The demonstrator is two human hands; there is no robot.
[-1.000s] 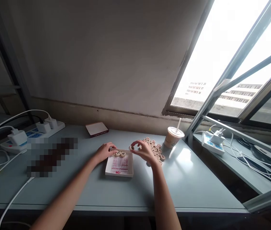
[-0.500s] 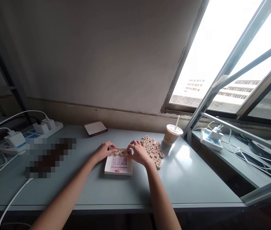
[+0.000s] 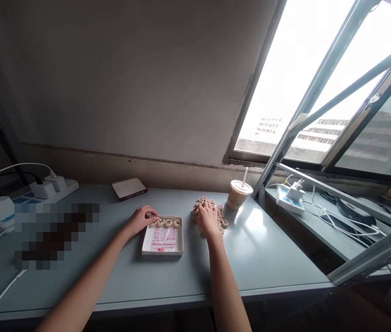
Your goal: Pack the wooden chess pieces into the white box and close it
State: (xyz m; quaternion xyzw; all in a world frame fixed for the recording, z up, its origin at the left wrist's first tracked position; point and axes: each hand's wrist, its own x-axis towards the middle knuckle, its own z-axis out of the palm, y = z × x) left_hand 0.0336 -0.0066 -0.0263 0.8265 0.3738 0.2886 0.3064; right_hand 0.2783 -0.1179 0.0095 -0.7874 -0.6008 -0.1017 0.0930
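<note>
A shallow white box point(image 3: 162, 253) lies on the table, with a folded sheet with pink lines point(image 3: 163, 237) inside. Along its far wall several round wooden Chinese chess pieces point(image 3: 169, 222) stand in a row. My left hand point(image 3: 141, 219) grips the box's far left corner, its fingertips by the leftmost piece, which they partly cover. To the right of the box, my right hand point(image 3: 206, 218) lies over a cluster of loose chess pieces point(image 3: 220, 216), fingers stretched and somewhat apart. Its fingertips reach down among them; no piece shows in its grasp.
An upturned box lid point(image 3: 129, 188) lies near the wall. Right of the pieces stands a lidded drink cup with a straw point(image 3: 239, 195). Power strips with chargers sit at the left point(image 3: 29, 196) and the far right point(image 3: 289, 199). A blurred-out dark object point(image 3: 57, 235) and cables lie at left.
My right hand has left the box's far right corner and moved right onto the loose pieces, uncovering the row's right-end piece. My left hand stays at the box. The view has shifted slightly.
</note>
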